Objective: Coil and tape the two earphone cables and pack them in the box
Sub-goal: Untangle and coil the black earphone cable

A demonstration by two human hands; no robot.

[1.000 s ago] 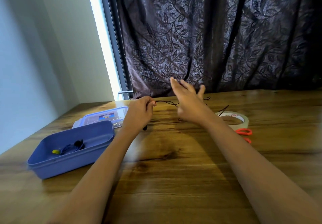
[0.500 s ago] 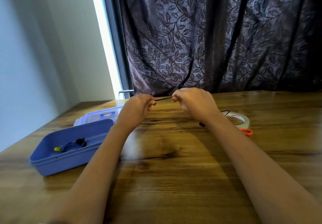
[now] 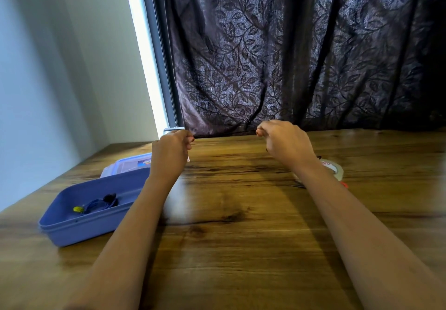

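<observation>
1. I see the left hand (image 3: 170,150) and right hand (image 3: 284,140) each pinching the black cable (image 3: 224,134), which is stretched between them above the tabletop (image 3: 241,237).
2. The coiled blue earphone (image 3: 96,204) lies inside the box (image 3: 96,230), at the left.

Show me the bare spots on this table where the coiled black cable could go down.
Bare wood lies between the left forearm and the right forearm, down to the table's near edge, and right of the right forearm, nearer than the tape roll. Crowded: the left side, with the blue box and its lid.
</observation>
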